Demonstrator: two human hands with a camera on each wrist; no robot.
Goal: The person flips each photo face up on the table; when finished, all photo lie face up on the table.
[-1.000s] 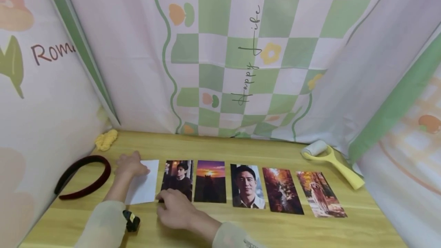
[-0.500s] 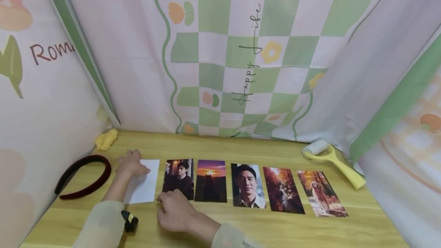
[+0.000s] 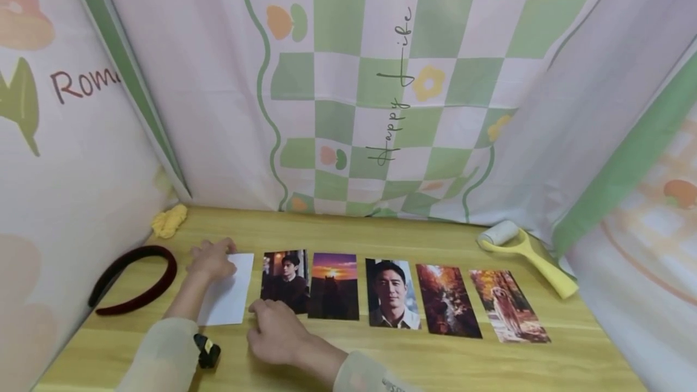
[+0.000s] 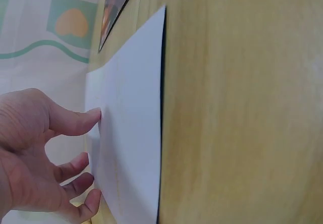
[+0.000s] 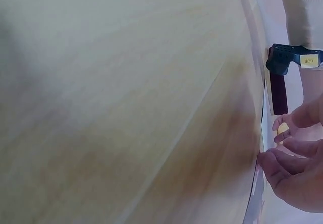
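In the head view a white-faced card (image 3: 231, 295) lies at the left end of a row of photo cards. My left hand (image 3: 212, 259) holds it near its far left corner. In the left wrist view the thumb (image 4: 75, 122) is on the white face and the curled fingertips (image 4: 83, 204) are at its edge. My right hand (image 3: 280, 334) grips the near left corner of the photo card of a seated person (image 3: 285, 283). In the right wrist view its curled fingertips (image 5: 267, 163) meet the card's thin edge; the grip underneath is hidden.
To the right lie a sunset photo (image 3: 333, 286), a portrait photo (image 3: 392, 295), an autumn stream photo (image 3: 449, 301) and a dog photo (image 3: 509, 304). A dark red headband (image 3: 136, 301) and yellow scrunchie (image 3: 169, 221) are left; a lint roller (image 3: 536, 262) is right.
The seated-person card has shifted slightly away and right, now by the sunset photo's edge. My left hand and the white card have moved slightly right. My right hand stays nearly in place.
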